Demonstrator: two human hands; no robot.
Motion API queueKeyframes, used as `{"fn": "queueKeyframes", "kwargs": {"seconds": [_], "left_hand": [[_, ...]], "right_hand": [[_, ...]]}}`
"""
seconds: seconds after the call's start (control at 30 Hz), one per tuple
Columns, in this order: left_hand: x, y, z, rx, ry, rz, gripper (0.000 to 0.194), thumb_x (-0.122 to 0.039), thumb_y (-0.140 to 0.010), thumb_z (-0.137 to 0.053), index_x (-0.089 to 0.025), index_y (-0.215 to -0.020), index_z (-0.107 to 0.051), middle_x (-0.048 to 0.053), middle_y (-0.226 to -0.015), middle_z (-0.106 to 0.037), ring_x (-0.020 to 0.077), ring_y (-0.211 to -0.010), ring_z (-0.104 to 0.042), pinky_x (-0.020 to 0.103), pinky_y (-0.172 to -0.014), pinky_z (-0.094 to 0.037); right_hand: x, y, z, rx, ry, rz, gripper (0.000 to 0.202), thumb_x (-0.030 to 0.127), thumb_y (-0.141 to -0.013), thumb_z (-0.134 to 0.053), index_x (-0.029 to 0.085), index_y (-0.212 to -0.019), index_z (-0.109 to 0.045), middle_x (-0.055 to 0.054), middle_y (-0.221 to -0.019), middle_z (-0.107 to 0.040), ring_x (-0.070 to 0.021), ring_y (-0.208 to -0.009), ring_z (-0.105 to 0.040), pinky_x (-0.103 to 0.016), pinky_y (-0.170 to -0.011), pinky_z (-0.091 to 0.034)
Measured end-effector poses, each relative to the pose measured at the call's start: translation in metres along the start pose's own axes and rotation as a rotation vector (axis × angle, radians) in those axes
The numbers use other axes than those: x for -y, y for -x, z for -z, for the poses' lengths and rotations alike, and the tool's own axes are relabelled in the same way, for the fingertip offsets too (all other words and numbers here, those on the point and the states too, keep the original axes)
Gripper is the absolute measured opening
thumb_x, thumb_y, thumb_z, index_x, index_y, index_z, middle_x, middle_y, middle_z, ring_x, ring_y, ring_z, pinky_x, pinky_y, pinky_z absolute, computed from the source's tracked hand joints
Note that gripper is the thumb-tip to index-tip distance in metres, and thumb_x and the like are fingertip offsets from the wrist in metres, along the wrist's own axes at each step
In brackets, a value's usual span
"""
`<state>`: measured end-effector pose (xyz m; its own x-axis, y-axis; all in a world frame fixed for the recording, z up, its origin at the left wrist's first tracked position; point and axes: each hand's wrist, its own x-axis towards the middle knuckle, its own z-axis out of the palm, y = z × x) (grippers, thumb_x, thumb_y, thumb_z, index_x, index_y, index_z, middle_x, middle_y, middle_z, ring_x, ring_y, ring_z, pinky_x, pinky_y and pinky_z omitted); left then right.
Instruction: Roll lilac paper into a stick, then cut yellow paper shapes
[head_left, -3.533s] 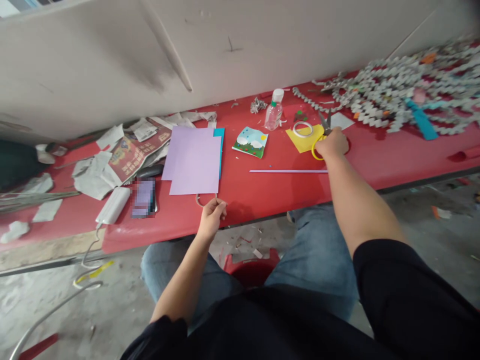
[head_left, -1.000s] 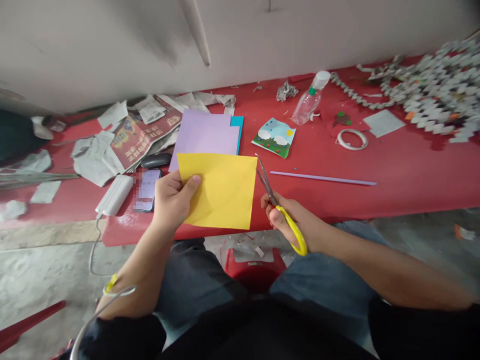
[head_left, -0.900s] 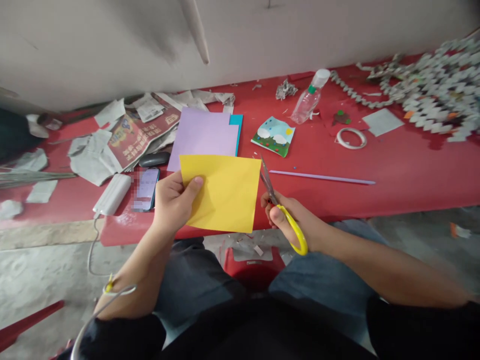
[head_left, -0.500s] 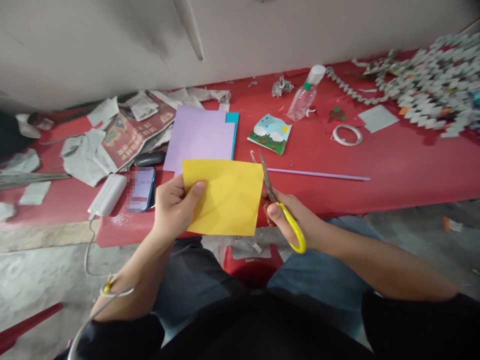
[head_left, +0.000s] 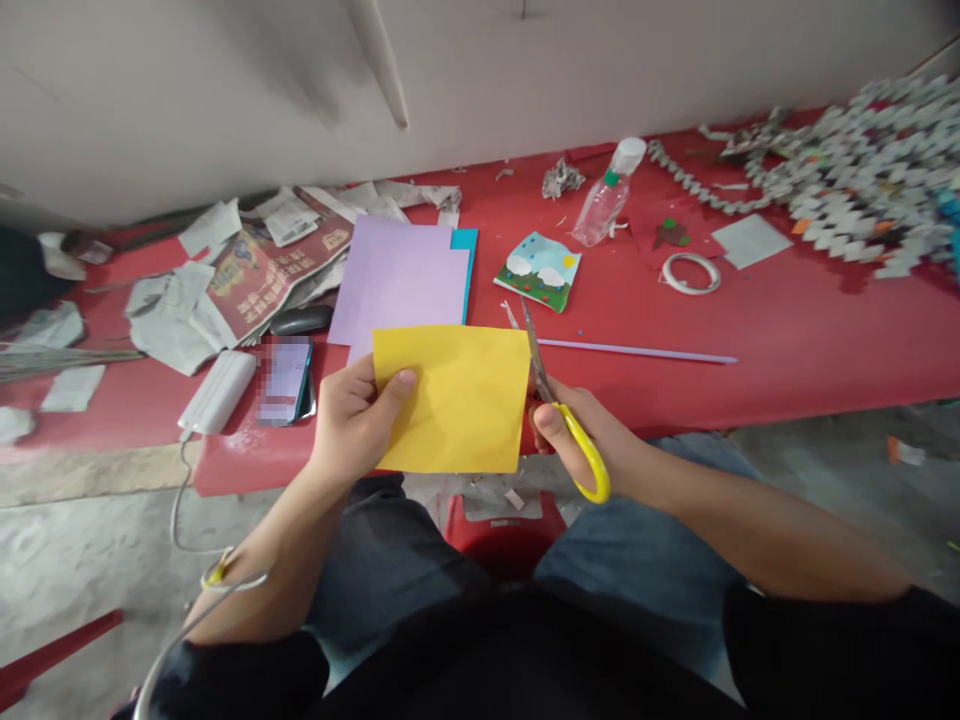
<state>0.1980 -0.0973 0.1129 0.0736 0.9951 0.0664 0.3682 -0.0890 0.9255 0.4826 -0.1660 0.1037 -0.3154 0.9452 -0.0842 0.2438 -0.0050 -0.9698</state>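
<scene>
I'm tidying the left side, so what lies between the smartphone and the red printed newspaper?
A rounded black object, perhaps a computer mouse, lies between the smartphone and newspaper in the head view.

I can't read any of the words here. On the left side of the frame, the red page of the newspaper (head_left: 289, 268) has rows of big, pale letters that look Chinese, but they are too fuzzy to read. Just below it, the phone (head_left: 286, 380) has tiny marks on its lit screen, partly hidden by blurry squares, and they are too small to read.
</scene>
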Motion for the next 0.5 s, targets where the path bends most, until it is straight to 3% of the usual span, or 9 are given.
{"fn": "queueKeyframes", "kwargs": {"seconds": [0.5], "left_hand": [[0.0001, 0.0012, 0.0000, 0.023, 0.090, 0.046, 0.029, -0.044, -0.093, -0.079, -0.019, -0.107, -0.082, 0.006, -0.090, -0.080, 0.0167, -0.072, -0.071, 0.024, -0.058, -0.056]], "right_hand": [[-0.0025, 0.0012, 0.0012, 0.001, 0.004, 0.007, 0.050, 0.071, -0.106, -0.045, 0.023, -0.113, -0.058, 0.000, -0.076, -0.056, -0.0179, -0.069, -0.052, -0.032, -0.064, -0.041]]}}
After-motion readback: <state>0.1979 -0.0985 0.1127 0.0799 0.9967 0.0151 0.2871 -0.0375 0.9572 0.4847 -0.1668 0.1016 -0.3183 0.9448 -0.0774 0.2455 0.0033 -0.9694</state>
